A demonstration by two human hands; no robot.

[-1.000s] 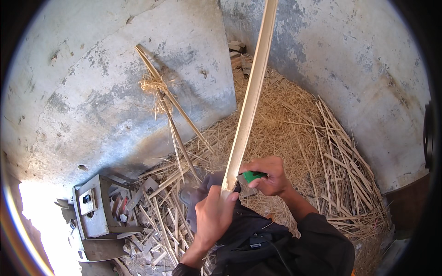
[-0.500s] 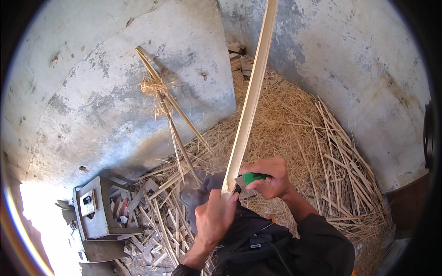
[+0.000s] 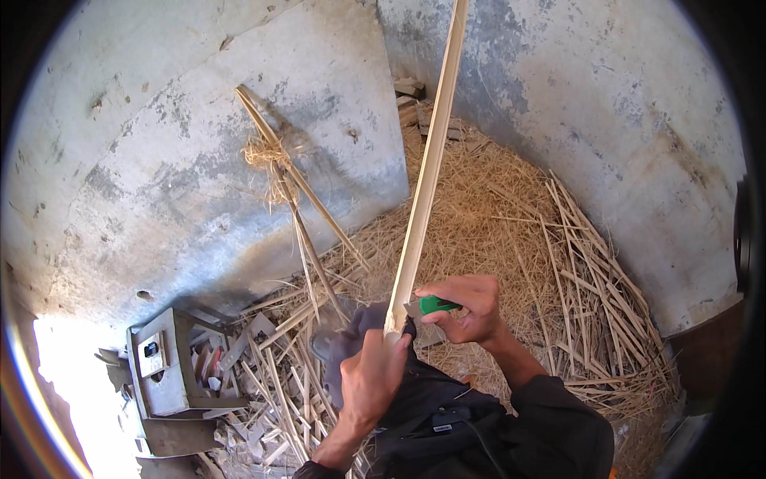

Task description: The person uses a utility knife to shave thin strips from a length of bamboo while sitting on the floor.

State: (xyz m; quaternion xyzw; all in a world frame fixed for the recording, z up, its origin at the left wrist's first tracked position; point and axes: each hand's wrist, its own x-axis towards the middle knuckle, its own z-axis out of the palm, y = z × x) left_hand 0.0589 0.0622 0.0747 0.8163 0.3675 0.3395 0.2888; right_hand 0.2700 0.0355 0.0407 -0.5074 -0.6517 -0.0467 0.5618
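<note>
A long, pale split bamboo strip [image 3: 431, 160] slants upward from my lap and past the top of the view, its channelled inner face showing. My left hand [image 3: 371, 377] is closed around its lower end, thumb along the side. My right hand [image 3: 472, 310] grips a green-handled knife [image 3: 437, 304], which looks like a utility knife. Its short grey blade meets the right edge of the strip just above my left hand, where the bamboo looks notched and rough. Dark-clothed legs lie beneath both hands.
Straw-like shavings [image 3: 479, 215] cover the floor ahead. Loose split sticks [image 3: 594, 295] are heaped along the right wall. Two long poles [image 3: 307, 195] with tangled fibre lean against the left wall. A worn wooden box-like frame [image 3: 171, 363] holding scraps stands at the lower left.
The strip's upper part has swung slightly left. The knife stays close to the same spot on its edge, with less of the blade showing. My left hand has barely moved.
</note>
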